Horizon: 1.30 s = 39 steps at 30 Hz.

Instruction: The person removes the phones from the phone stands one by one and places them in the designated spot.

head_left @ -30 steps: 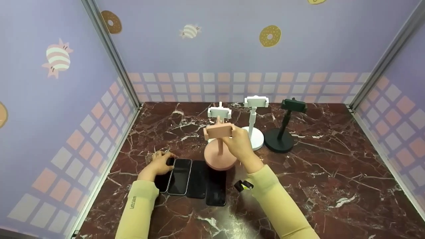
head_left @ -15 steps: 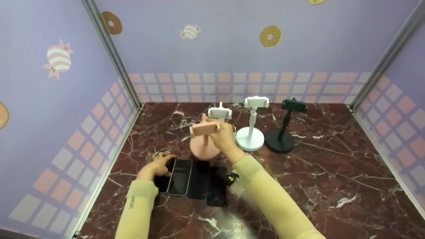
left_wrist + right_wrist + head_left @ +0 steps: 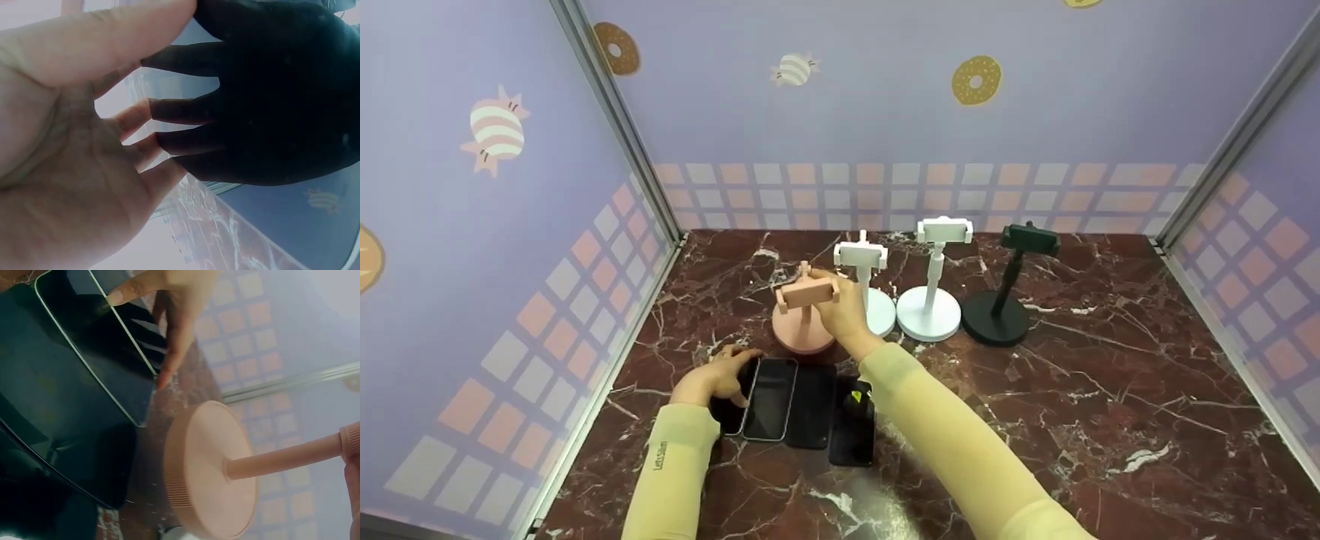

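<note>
My right hand [image 3: 844, 319] grips the stem of a pink phone stand [image 3: 804, 334], close under its clamp. In the right wrist view the stand's round base [image 3: 216, 467] and stem show plainly, with a bit of the hand [image 3: 353, 495] at the edge. Whether the base touches the table I cannot tell. My left hand [image 3: 718, 379] rests on the leftmost dark phone [image 3: 729, 415], thumb and fingers spread over it. In the left wrist view, the straight fingers of that hand [image 3: 73, 129] meet their reflections in the black screen [image 3: 281, 101].
A silver-edged phone [image 3: 769, 401] and two black phones, one [image 3: 810, 409] beside it and another [image 3: 851, 442] farther right, lie in a row. Behind stand a short white phone stand [image 3: 861, 256], a taller white one [image 3: 928, 319] and a black one [image 3: 996, 322].
My right hand has carried the pink stand left and slightly back, from in front of the short white stand to left of it. The left hand stays on the leftmost phone.
</note>
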Motion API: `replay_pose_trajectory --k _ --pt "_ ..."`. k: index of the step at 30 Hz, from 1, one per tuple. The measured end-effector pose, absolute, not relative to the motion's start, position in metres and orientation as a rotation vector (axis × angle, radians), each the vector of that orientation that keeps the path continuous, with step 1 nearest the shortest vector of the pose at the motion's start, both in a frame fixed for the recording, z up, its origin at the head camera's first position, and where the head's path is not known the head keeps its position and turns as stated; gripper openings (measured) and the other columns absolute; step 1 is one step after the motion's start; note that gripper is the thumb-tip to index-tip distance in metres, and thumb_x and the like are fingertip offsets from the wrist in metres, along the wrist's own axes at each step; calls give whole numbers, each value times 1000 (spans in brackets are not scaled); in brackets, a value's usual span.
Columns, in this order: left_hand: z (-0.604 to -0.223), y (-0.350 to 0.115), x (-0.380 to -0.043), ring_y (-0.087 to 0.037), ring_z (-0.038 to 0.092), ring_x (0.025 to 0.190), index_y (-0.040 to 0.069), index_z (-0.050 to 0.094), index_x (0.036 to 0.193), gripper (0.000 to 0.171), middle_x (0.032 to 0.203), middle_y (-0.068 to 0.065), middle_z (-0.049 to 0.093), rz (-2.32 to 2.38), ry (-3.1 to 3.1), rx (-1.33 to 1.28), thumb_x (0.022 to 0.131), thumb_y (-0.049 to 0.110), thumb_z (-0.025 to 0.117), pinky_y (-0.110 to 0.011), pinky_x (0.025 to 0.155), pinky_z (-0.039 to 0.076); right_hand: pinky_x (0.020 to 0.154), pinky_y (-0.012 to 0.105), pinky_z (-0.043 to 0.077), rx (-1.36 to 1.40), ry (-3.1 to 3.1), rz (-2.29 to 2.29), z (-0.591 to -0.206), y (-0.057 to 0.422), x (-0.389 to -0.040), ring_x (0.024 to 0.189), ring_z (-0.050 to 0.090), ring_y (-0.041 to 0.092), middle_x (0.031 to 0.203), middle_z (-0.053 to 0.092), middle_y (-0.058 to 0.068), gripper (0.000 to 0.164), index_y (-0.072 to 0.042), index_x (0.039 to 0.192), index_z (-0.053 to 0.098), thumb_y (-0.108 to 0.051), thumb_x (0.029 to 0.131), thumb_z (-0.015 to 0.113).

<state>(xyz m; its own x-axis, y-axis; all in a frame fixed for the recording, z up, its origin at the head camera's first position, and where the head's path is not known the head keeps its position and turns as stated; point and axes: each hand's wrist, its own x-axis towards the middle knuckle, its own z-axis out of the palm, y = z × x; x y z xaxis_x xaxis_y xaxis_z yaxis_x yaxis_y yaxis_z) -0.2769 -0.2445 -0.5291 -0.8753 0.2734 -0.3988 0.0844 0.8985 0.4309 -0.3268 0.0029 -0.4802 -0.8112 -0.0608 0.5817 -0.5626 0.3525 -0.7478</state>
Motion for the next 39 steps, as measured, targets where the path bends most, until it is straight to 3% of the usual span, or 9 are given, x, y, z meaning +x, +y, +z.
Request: replay_pose_trajectory --k 6,12,17,26,34,39 --pt "-529 -245 -275 -55 28 147 12 37 158 97 160 -29 24 572 2605 252 76 8 87 -67 112 36 98 42 57 542 -2192 1511 -488 -6 -333 110 73 39 113 75 23 29 9 114 73 2 86 71" --pt "-531 -238 -274 -57 28 147 5 41 155 75 158 -35 29 615 2670 196 92 29 75 -69 116 30 97 42 57 518 -2266 1450 -494 -11 -336 110 73 38 115 75 22 33 8 114 74 2 81 69" --pt "-534 -229 -269 -59 25 148 -2 39 154 72 156 -40 29 627 2749 133 98 35 66 -70 118 27 98 43 57 551 -2272 1454 -499 -15 -339 111 72 39 116 74 23 34 9 114 73 3 81 69" --pt "-538 -226 -265 -55 23 150 -3 38 154 80 158 -39 27 665 2744 123 92 31 76 -66 119 28 95 41 58 483 -2315 1476 -501 -21 -343 109 74 35 113 77 18 32 3 114 76 1 82 69" --pt "-540 -229 -264 -54 28 148 -1 44 151 78 156 -38 30 661 2772 141 88 27 80 -65 118 31 86 45 59 412 -2457 1404 -490 -29 -350 96 75 36 97 78 18 21 0 105 76 -5 85 73" --pt "-541 -229 -266 -53 29 148 1 44 152 78 156 -35 31 674 2765 135 88 27 80 -66 117 32 93 44 57 330 -2569 1473 -482 -33 -356 102 73 35 103 78 18 27 -2 111 74 -15 88 79"
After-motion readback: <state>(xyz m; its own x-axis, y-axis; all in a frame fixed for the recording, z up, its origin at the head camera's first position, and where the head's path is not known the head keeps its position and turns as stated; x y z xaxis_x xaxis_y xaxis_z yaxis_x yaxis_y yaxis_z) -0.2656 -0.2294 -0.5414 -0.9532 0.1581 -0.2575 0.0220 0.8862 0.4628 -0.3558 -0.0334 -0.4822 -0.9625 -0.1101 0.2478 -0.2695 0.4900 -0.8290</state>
